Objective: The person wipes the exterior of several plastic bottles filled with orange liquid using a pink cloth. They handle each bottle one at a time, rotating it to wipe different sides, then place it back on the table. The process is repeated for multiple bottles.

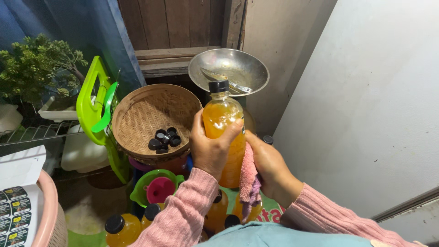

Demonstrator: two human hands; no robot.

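While your left hand [211, 148] is wrapped around the middle of the bottle [224, 132], your right hand [270, 167] presses a pink cloth [249, 180] against the bottle's right side and grips that cloth. The bottle stands upright between both hands, at the centre of the scene, filled with orange liquid and shut with a black cap [218, 86].

Just left of the bottle, a woven basket [151, 112] is tilted toward you and holds several loose black caps [164, 139]. Behind the bottle, farther away, a metal bowl [228, 68] carries a spoon [226, 80]. Left of the basket stands a lime-green plastic frame [93, 98], and beyond it a green plant [36, 68].

Below the basket, a pink funnel [160, 190] sits in a green funnel [139, 192]. Nearer to you, more capped orange bottles [121, 228] stand upright. At the near left edge, a sheet of labels [16, 206] rests on a pink basket [48, 215].
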